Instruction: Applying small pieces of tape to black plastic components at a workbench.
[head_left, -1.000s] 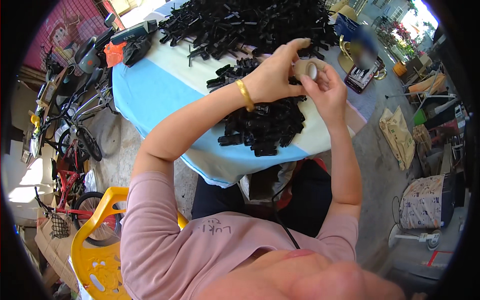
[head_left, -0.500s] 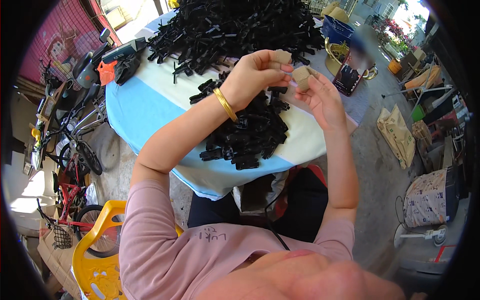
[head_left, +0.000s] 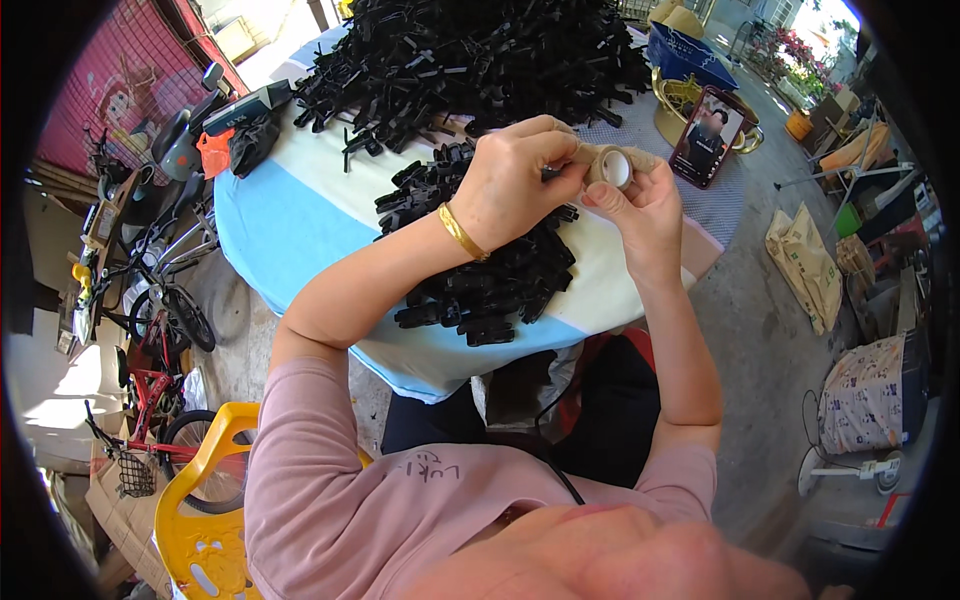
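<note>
Overhead: table (head_left: 300, 215) is bearing a big heap (head_left: 470, 55) of black parts, with a smaller pile (head_left: 490, 280) lying nearer. Above the pile, left hand (head_left: 515, 180) and right hand (head_left: 635, 205) are both gripping a tan tape roll (head_left: 612, 167). Phone (head_left: 708, 135) is standing just beyond.
</note>
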